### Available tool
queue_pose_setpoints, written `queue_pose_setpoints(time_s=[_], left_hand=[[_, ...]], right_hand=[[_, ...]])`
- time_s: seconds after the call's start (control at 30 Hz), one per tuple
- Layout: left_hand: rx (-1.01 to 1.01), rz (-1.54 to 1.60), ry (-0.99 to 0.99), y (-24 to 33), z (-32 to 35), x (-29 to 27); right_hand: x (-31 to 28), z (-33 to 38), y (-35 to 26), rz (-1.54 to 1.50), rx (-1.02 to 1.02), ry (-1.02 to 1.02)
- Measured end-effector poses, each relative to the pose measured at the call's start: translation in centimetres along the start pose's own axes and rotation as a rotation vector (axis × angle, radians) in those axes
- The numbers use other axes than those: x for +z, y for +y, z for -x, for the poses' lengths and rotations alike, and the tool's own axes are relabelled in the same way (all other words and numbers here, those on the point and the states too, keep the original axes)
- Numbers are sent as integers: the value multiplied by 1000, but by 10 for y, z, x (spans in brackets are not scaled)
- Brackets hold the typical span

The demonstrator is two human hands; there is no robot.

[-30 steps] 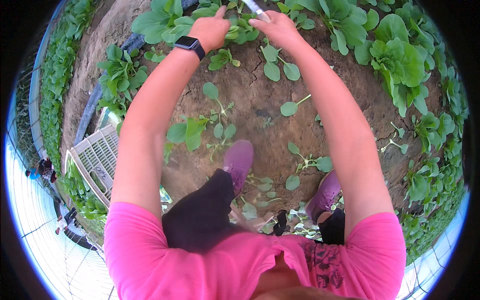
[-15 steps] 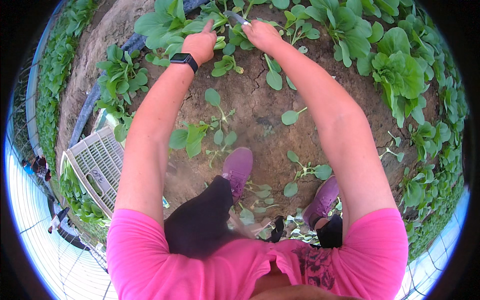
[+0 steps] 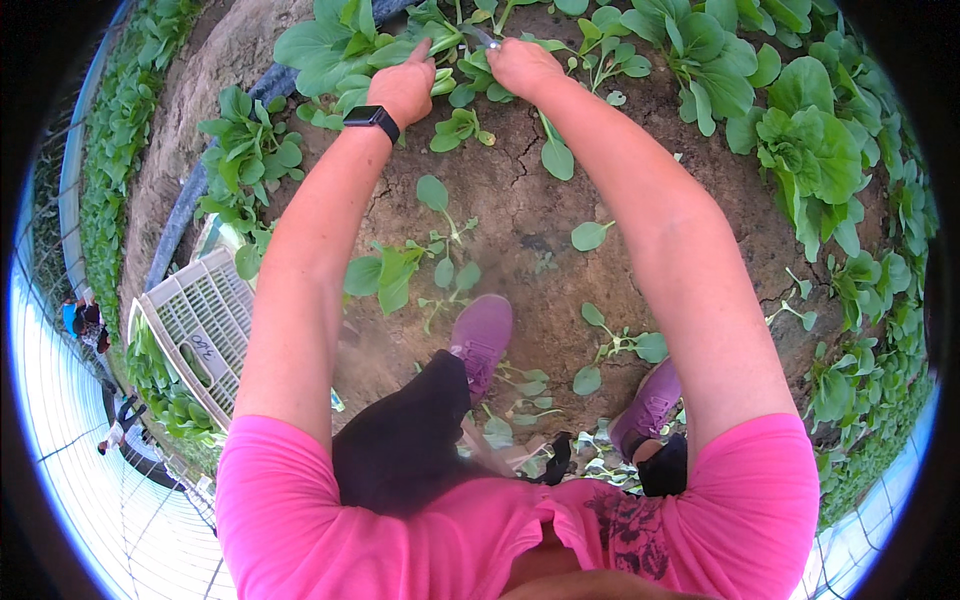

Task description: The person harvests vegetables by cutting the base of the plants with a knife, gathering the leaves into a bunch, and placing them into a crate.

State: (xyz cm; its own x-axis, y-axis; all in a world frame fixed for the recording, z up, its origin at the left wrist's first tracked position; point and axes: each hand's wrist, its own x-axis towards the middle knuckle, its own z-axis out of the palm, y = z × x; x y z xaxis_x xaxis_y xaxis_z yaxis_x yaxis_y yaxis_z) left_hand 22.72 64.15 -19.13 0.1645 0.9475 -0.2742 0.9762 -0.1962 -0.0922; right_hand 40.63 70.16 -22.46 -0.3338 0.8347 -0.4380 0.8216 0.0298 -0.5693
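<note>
Here a leafy green plant point(image 3: 440, 45) at the bed's far edge is grasped by the left hand point(image 3: 405, 85), steadying its leaves, while the right hand point(image 3: 520, 65) clenches a small blade point(image 3: 480, 38) beside it, above cracked soil point(image 3: 520, 200).

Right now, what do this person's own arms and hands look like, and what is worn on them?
Both forearms are bare. The left hand and right hand wear no gloves. A black smartwatch with a dark band sits on the left wrist. Short pink sleeves of a T-shirt cover the upper arms.
</note>
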Motion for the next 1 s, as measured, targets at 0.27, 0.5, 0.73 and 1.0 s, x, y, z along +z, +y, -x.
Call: queue_pose_setpoints(time_s=[0.27, 0.5, 0.73, 1.0], left_hand=[[-32, -24, 3, 4, -3, 0], [-96, 60, 59, 1, 3, 2], [-68, 404, 209, 12, 56, -29], [179, 1467, 140, 83, 151, -110]], right_hand=[[1, 7, -3, 28, -18, 16], [6, 16, 0, 82, -49, 1], [4, 84, 30, -84, 17, 40], [-83, 233, 11, -986, -56, 357]])
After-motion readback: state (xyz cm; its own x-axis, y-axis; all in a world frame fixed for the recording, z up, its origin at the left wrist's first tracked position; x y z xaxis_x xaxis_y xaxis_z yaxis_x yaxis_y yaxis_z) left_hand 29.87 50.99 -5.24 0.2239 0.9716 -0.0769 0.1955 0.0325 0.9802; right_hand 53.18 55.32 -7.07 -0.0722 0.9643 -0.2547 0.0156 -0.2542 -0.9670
